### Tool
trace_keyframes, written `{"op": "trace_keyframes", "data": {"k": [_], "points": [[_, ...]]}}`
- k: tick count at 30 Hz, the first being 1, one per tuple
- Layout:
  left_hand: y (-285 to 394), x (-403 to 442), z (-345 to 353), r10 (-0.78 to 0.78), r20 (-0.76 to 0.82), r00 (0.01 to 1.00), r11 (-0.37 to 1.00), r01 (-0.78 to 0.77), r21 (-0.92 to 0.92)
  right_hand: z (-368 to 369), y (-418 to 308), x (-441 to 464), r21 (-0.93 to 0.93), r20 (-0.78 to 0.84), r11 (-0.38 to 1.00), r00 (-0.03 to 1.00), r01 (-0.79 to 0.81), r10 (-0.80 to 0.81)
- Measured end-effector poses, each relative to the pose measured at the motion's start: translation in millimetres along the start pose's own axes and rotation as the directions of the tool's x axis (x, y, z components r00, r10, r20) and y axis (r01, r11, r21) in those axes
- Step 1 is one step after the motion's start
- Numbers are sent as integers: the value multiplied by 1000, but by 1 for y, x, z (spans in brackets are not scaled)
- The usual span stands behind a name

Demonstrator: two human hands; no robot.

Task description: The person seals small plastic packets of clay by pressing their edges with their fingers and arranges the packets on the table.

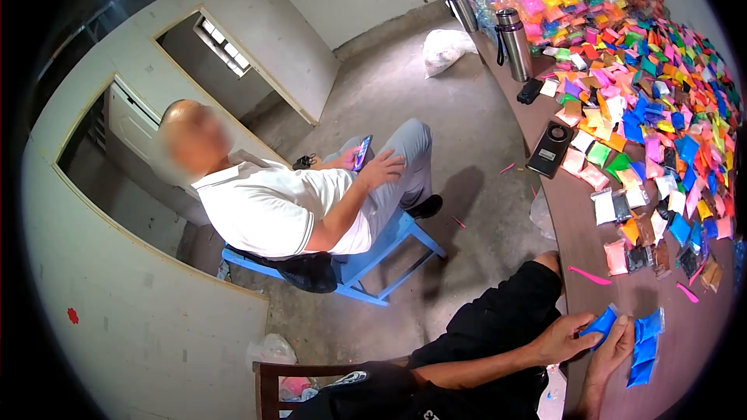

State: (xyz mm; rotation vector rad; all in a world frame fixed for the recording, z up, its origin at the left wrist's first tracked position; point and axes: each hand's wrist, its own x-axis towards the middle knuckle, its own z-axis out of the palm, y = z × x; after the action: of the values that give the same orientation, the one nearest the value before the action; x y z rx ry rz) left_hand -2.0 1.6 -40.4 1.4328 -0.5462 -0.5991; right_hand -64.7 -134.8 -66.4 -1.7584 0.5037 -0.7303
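Observation:
Both of my hands are over the near end of the brown table. My left hand [566,339] has its fingers closed on a small blue plastic packet [600,328]. From the other side, my right hand [616,347] pinches the same packet with thumb and fingers. Right beside my right hand are more blue packets [644,351], joined in a short strip with clear edges; whether the fingers touch this strip I cannot tell. Two pink plastic tools, one a thin stick [590,275] and one shorter [687,292], lie beyond my hands.
A large heap of colourful packets [661,109] covers the table's far side. Two steel flasks, the nearer [513,45] with a strap, and a black phone [551,149] stand or lie along the edge. A person [272,202] sits on a blue chair [366,260], holding a phone.

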Motion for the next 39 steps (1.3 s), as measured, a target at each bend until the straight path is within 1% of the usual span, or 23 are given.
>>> {"op": "trace_keyframes", "data": {"k": [1, 5, 7, 8, 10, 11, 12, 13, 14, 16, 18, 19, 20, 21, 22, 23, 24, 27, 29, 32, 34, 36, 39], "points": [[-1, 1, -2, 6, 2, 1000, 999, -6, 41, -1, 0, 1, 1, 0, 1000, 1000, 0, 0], [-2, 0, -6, -25, 55, 998, 1000, 24, 8, -5, 6, 2, 25, 71, 999, 997, -44, 42], [2, 0, -3, -79, 70, 994, 990, 86, -112, -5, 8, 2, 37, 87, 998, 995, -48, 45], [0, 0, 0, -79, 70, 994, 990, 87, -113, -4, 7, 1, 60, 50, 996, 996, -73, 70], [-6, 0, 9, -62, 40, 997, 936, 72, -345, 0, 3, 0, 75, 7, 992, 995, -103, 102], [-10, 1, 7, -69, 56, 996, 931, 84, -356, 6, -3, 1, 98, -47, 990, 993, -103, 108], [-15, 0, 0, -120, 67, 991, 956, 134, -261, 7, -7, 0, 101, -118, 989, 986, -110, 121], [-19, -1, 1, -172, 99, 980, 967, 187, -171, 2, -4, -3, 118, -74, 986, 989, -115, 124], [-19, 0, 2, -189, 91, 978, 960, 203, -193, 0, 3, 0, 132, -47, 985, 992, -112, 119], [-19, 2, -5, -206, 102, 973, 956, 223, -190, 0, 5, 6, 31, -40, 999, 999, 29, -28], [-8, -1, -2, -208, 98, 973, 949, 225, -223, -3, -18, 5, 169, 24, 972, 986, -166, 165], [7, -2, 1, -196, 68, 978, 941, 207, -266, -4, -43, 6, 128, 28, 975, 984, -180, 178], [11, -6, 6, -196, 102, 975, 937, 217, -275, -7, -52, 2, 15, 24, 989, 989, -144, 143], [14, 0, 6, -183, 47, 982, 928, 188, -322, -7, -55, 10, -81, 29, 994, 997, -68, 70], [18, 4, 4, -168, -11, 986, 921, 153, -357, -2, -39, 4, 14, 2, 997, 997, -78, 78], [8, 5, 1, -94, 4, 996, 955, 92, -283, 3, -23, 0, 110, -13, 990, 996, -88, 90], [12, 10, 1, -98, 3, 995, 964, 96, -250, 2, -34, 4, 193, 1, 974, 993, -118, 121], [12, 1, -1, -148, 20, 989, 957, 148, -250, -6, -35, 4, 218, 79, 953, 977, -211, 199], [12, 5, 0, -147, 47, 988, 951, 154, -267, -8, -51, 10, 192, 78, 964, 982, -186, 174], [9, 5, 3, -137, -18, 990, 950, 126, -285, -4, -41, 5, 164, 83, 972, 984, -167, 155], [5, 5, 2, -101, -118, 988, 953, 62, -298, -2, -32, 2, 160, 89, 974, 985, -162, 149], [4, 6, -1, -99, -138, 986, 968, 63, -241, -3, -30, 1, 145, 122, 975, 981, -166, 149], [6, 5, -3, -91, -168, 982, 983, 62, -173, 3, -36, 5, 244, 29, 962, 992, -126, 123]]}}
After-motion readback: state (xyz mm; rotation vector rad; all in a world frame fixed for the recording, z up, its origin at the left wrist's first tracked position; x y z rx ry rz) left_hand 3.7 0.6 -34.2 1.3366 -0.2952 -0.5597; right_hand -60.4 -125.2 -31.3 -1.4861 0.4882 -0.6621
